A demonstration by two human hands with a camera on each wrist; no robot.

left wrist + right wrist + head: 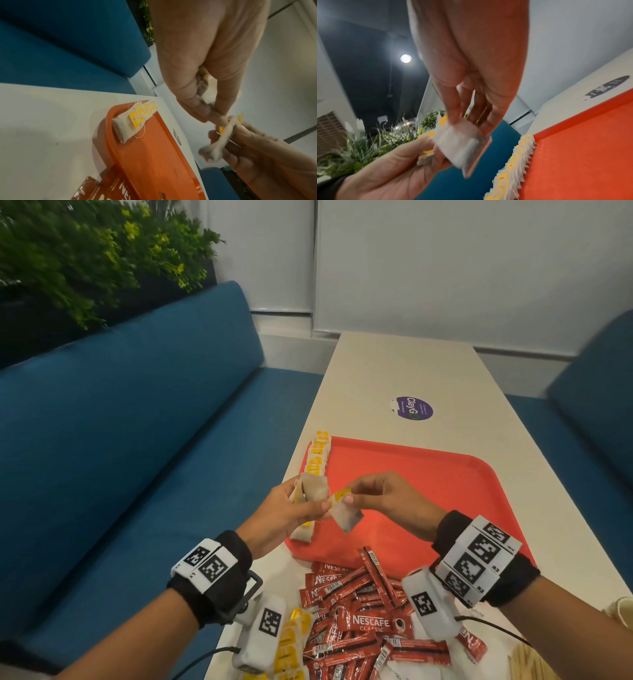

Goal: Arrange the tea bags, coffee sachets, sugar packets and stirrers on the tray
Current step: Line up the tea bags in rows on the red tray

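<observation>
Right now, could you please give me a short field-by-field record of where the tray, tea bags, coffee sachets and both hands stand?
tray: red tray on the white table, mostly bare
tea bag row: tea bags lined along the tray's left edge
left hand: left hand holds a small bunch of tea bags
right hand: right hand pinches one tea bag above the tray
coffee sachets: red pile on the table, off the tray's near edge
loose tea bags: beside the pile
</observation>
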